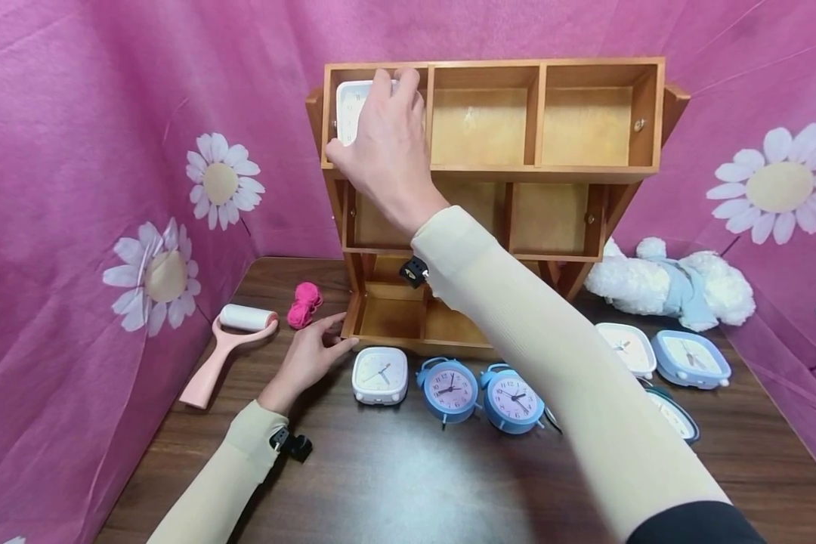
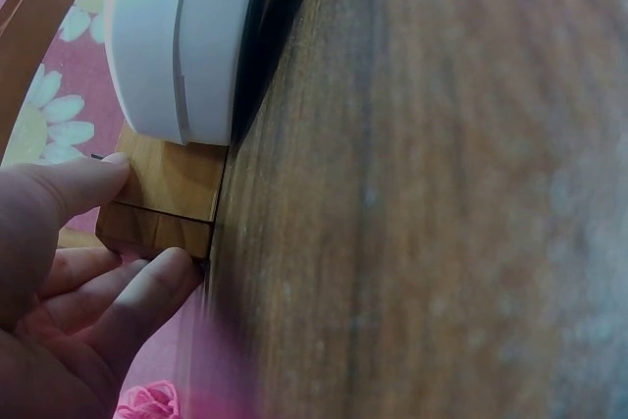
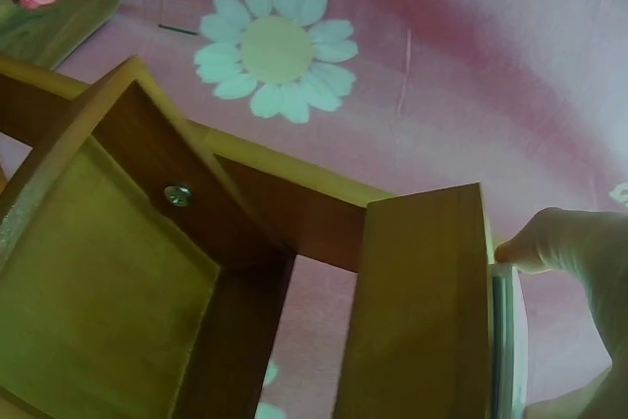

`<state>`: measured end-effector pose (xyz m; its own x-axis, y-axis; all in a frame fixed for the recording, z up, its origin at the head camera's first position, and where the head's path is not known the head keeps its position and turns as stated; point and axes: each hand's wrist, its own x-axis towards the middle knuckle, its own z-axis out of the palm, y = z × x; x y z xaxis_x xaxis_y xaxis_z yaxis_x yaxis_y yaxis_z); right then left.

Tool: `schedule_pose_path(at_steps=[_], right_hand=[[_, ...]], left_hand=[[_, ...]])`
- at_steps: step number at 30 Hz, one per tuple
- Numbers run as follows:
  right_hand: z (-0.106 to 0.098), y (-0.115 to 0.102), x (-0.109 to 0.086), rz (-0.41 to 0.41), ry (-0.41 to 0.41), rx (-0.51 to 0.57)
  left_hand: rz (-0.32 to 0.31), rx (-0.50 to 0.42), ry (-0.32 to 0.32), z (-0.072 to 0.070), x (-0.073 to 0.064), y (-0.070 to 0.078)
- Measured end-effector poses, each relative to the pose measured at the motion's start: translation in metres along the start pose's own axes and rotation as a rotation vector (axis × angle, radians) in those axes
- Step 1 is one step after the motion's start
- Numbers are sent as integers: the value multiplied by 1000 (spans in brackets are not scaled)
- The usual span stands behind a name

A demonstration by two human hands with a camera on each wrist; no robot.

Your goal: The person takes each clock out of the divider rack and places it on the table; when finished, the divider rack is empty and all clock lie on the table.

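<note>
My right hand (image 1: 389, 143) grips a white square alarm clock (image 1: 349, 106) in the top left compartment of a wooden shelf (image 1: 484, 171); the hand covers much of the clock's face. The right wrist view shows only the clock's edge (image 3: 508, 340) beside a shelf wall. Down at the shelf's lower left corner is my left hand (image 1: 309, 355), its thumb and fingers pinching the wooden corner (image 2: 162, 193). Close to that hand, a second white clock (image 1: 381, 375) stands on the table. Two blue round alarm clocks (image 1: 450, 389) stand to its right.
At the left lie a pink lint roller (image 1: 221, 355) and pink yarn (image 1: 304, 304). Beyond my right sleeve are a white clock (image 1: 627, 349), a blue square clock (image 1: 690, 359), a dark-rimmed clock (image 1: 676, 415) and a white plush toy (image 1: 673, 287). Pink flowered cloth (image 1: 299, 189) hangs behind.
</note>
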<state>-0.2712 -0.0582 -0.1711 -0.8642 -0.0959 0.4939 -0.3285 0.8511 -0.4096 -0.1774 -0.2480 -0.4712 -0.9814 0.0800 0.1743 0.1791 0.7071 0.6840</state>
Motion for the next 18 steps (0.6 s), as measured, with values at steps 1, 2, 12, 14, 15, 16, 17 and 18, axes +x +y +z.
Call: schedule_pose_path(at_steps=[1,2,12,14,15,16,17,18], right_hand=[[-1,0,0,-9,8,4],[-3,0,-1,-18,17,12],[-15,3,-8,-81,51,44],[-16,2,-9,-79,45,49],[-17,2,-10,-79,43,53],[-18,2,-10,-80,43,57],[-19,2,-11,-82,44,61],[-20,2,-12,-87,46,66]], left_hand=[[16,-7,6,0,0,-1],[43,-21,16,3,3,-11],[15,6,23,12,10,-28],[42,5,39,17,14,-42],[52,8,42,17,14,-43],[61,-2,41,16,13,-39],[68,-11,36,13,11,-35],[61,-4,44,16,13,-40]])
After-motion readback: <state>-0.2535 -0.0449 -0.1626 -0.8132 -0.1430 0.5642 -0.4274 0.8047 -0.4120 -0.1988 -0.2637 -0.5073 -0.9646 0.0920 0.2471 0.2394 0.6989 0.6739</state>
